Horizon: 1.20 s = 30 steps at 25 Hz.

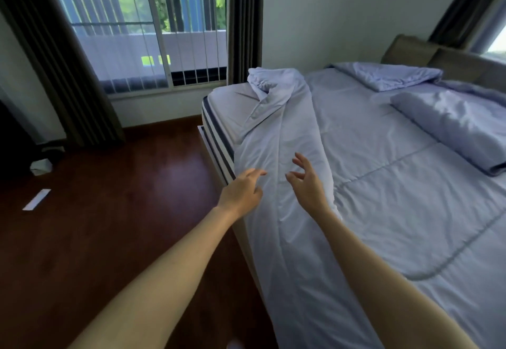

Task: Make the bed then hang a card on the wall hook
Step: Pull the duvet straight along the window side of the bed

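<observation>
A bed [219, 118] with pale lilac bedding fills the right half of the view. Its fitted sheet [279, 118] is pulled loose and lies bunched and folded along the left edge, leaving the far corner of the mattress bare. A quilted lilac cover [397, 179] lies flat over the middle. My left hand [242, 192] hovers at the bed's left edge, fingers apart, holding nothing. Just right of it, my right hand [306, 181] is over the folded sheet, fingers spread and empty. A white card-like strip [37, 199] lies on the floor at the left.
A pillow [449, 126] and a folded blanket [391, 74] lie toward the headboard [427, 53]. Dark wooden floor [123, 211] stretches left of the bed. Dark curtains frame a barred window [142, 28] at the back. A small white object [41, 167] sits on the floor by the left wall.
</observation>
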Each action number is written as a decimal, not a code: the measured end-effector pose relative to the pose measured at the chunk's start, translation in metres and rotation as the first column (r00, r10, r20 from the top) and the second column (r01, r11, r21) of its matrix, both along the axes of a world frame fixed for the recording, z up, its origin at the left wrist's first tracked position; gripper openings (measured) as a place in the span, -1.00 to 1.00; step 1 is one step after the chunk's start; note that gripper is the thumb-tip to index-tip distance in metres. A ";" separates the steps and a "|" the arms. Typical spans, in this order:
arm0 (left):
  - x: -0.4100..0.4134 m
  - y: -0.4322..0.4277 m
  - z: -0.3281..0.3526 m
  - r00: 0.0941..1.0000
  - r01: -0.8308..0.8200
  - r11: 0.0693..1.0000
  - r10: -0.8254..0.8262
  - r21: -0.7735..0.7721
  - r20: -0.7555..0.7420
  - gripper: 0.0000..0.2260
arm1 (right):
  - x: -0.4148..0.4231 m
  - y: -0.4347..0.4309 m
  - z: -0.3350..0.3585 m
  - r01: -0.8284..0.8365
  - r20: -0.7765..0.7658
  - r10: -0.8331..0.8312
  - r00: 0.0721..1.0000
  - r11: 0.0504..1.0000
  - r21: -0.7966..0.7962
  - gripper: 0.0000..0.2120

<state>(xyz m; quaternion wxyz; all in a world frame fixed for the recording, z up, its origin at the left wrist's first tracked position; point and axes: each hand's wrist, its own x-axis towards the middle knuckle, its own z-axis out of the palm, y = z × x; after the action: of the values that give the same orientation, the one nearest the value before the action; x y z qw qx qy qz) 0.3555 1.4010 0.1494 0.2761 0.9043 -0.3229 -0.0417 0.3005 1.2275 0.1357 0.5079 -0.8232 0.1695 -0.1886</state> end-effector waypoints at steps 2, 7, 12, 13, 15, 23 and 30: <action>0.040 -0.008 -0.008 0.999 0.051 0.997 -0.052 0.058 0.008 -0.58 | 0.029 -0.016 -0.010 0.020 -0.046 -0.022 0.999 0.998 -0.058 -0.42; 0.178 -0.053 -0.018 0.989 0.148 0.975 -0.145 0.165 -0.032 -0.60 | 0.122 -0.067 -0.035 0.126 -0.131 -0.135 0.982 0.990 -0.070 -0.36; 0.296 -0.109 -0.003 0.968 0.250 0.955 -0.246 0.158 -0.045 -0.60 | 0.211 -0.114 -0.017 0.149 -0.227 -0.187 0.956 0.973 -0.175 -0.33; 0.317 -0.115 -0.002 0.966 0.257 0.950 -0.254 0.176 -0.039 -0.59 | 0.228 -0.123 -0.011 0.140 -0.232 -0.186 0.955 0.969 -0.204 -0.32; 0.363 -0.129 -0.005 0.949 0.303 0.906 -0.316 0.296 -0.003 -0.58 | 0.261 -0.140 -0.003 0.122 -0.232 -0.196 0.953 0.946 -0.301 -0.32; 0.537 -0.171 -0.050 0.785 0.439 0.797 -0.565 0.415 0.254 -0.54 | 0.395 -0.158 -0.055 0.195 -0.320 -0.437 0.841 0.795 -0.574 -0.32; 0.713 -0.199 -0.053 0.666 0.414 0.641 -0.697 0.647 0.265 -0.41 | 0.524 -0.128 -0.073 0.120 -0.394 -0.451 0.801 0.765 -0.633 -0.31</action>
<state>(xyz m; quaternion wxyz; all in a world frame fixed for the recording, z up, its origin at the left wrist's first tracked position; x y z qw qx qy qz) 1.0682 1.2023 0.0960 -0.1074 0.7704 -0.6282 0.0157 0.8241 1.0991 0.0632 0.1305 -0.9189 0.3643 -0.0773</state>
